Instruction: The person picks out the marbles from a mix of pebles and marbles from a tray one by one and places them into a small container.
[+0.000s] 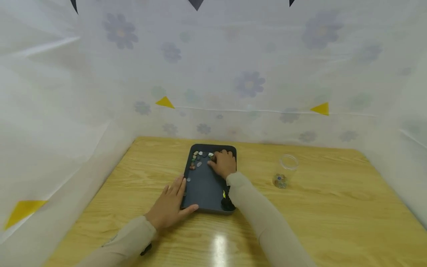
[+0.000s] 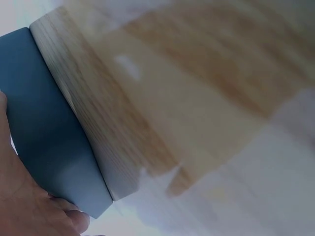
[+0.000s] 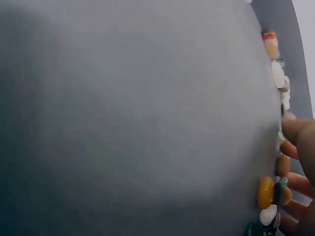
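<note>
A dark grey rectangular tray (image 1: 205,193) lies on the wooden table. Small polished stones (image 1: 192,167) in several colours sit along its far and left sides. My right hand (image 1: 225,164) reaches into the far right corner, thumb out to the left. In the right wrist view, its fingers (image 3: 298,183) touch a row of stones along the tray's wall, including an orange stone (image 3: 266,192) and a white stone (image 3: 268,215). My left hand (image 1: 171,207) rests on the tray's near left edge, fingers extended along the rim and thumb at the front edge.
A clear jar (image 1: 288,163) with some small stones (image 1: 280,181) at its bottom stands to the right of the tray. White flower-print sheeting (image 1: 213,74) surrounds the table (image 1: 320,185) at the back and sides. A black device (image 1: 227,203) hangs under the right sleeve.
</note>
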A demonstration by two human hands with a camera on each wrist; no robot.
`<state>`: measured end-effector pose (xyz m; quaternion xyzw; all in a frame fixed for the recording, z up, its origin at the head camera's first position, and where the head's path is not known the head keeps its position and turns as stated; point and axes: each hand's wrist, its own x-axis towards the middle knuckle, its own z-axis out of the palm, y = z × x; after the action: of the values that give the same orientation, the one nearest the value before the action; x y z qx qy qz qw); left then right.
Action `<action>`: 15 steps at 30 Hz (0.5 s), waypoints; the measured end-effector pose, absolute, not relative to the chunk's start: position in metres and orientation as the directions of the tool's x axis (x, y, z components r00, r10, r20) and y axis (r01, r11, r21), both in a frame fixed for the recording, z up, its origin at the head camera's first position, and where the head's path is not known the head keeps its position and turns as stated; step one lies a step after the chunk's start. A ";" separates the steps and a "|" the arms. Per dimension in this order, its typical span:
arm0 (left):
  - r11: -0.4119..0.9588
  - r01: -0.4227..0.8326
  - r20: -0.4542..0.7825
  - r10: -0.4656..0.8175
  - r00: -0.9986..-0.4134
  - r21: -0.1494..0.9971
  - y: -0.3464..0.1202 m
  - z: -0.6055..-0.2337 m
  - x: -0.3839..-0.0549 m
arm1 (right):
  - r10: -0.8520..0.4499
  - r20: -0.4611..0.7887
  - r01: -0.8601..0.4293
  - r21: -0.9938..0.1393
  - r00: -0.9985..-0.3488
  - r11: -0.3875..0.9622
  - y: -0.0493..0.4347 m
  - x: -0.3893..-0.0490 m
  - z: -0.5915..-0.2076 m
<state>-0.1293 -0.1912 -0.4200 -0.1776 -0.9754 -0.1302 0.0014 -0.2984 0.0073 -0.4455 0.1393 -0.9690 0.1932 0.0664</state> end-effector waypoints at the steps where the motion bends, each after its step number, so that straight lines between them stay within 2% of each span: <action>1: 0.902 0.347 0.043 0.348 -0.936 0.257 -0.191 -0.420 -0.129 | -0.232 0.186 -0.286 -0.369 -0.955 0.884 0.007 -0.298 -0.447; 8: 0.903 0.343 0.039 0.345 -0.938 0.258 -0.189 -0.418 -0.128 | -0.225 0.216 -0.297 -0.403 -0.950 0.866 0.009 -0.298 -0.449; 15: 0.900 0.350 0.042 0.352 -0.935 0.261 -0.190 -0.418 -0.130 | -0.239 0.188 -0.299 -0.433 -0.953 0.850 0.010 -0.294 -0.442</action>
<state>-0.1296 -0.1905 -0.4180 -0.1800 -0.9746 -0.1332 -0.0033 -0.2943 0.0097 -0.4424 0.1401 -0.9597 0.2351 0.0636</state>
